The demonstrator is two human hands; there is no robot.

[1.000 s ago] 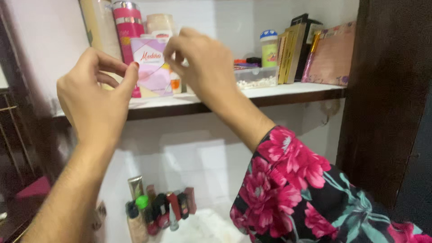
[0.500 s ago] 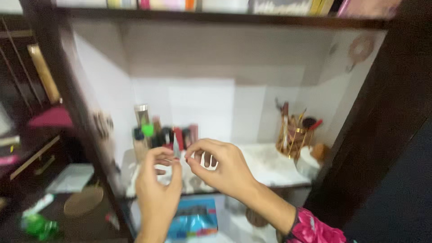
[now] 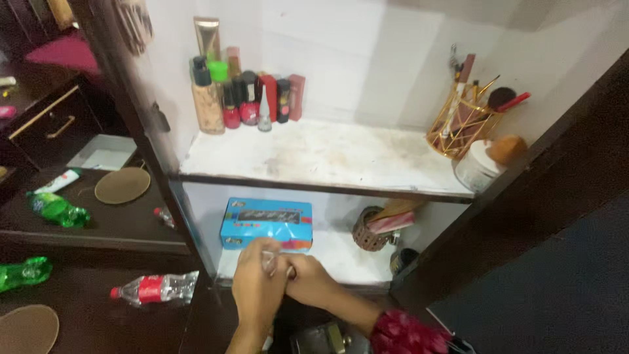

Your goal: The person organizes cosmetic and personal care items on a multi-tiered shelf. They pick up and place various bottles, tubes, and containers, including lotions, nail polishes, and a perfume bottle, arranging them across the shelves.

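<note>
- Far left, on the dark lower surface: crumpled green plastic bottle [image 3: 57, 210], another green bottle [image 3: 23, 272] nearer, clear crushed bottle with red label [image 3: 154, 288], two flat round tan discs [image 3: 122, 185].
- Upper white shelf [image 3: 327, 157], left end: cluster of cosmetics — beige foundation bottle with black pump [image 3: 206, 98], red nail-polish bottles [image 3: 240, 108], small red and pink boxes [image 3: 288, 95] against the wall. Middle of the shelf is bare and smudged.
- Lower shelf: bright blue rectangular cardboard box [image 3: 266, 223], just behind the hands.
- Left hand [image 3: 257, 288] and right hand [image 3: 308, 283] are pressed together at near centre, fingers pinching a small pale thin item [image 3: 270, 257] between them. Too small and blurred to say what it is. Both look closed on it; which hand carries the grip, cannot tell.
- Item is held in the air in front of the lower shelf edge, not set down anywhere.
- Right of the box: brown woven holder with pink and tan items [image 3: 380, 226].
- Upper shelf, right end: gold wire brush holder [image 3: 458, 124] with brushes, white-lidded clear jar [image 3: 477, 167] beside it.
- Progress, as a judgement: item in hand and being worked between fingertips; nothing placed yet.
</note>
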